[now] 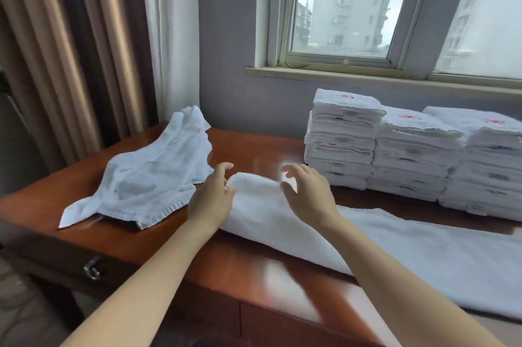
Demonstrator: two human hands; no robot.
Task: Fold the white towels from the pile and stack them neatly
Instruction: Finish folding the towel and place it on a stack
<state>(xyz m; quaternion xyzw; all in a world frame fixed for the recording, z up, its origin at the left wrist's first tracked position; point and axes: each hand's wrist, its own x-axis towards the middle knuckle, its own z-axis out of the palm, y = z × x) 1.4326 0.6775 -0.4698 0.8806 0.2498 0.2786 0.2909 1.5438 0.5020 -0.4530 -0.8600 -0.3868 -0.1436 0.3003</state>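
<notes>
A brown wooden table [240, 146] stands below a window, with curtains hanging on the far left. Both hands are at the left end of a long towel [395, 242]. The left hand [210, 200] has loosely curled fingers against the towel's edge, thumb lifted clear and gripping nothing. The right hand [306, 194] is curled just above the same end, but blur hides whether it pinches the cloth. They look set a towel's width apart so the end can be taken square for the next fold.

The towel is thick, plain white and seemingly doubled lengthwise. It lies as a strip running to the near right and off the table edge. Left of the hands lies a thinner crumpled towel [152, 177]. Far right, three stacks [341, 143] of folded towels stand touching side by side, red marks on top.
</notes>
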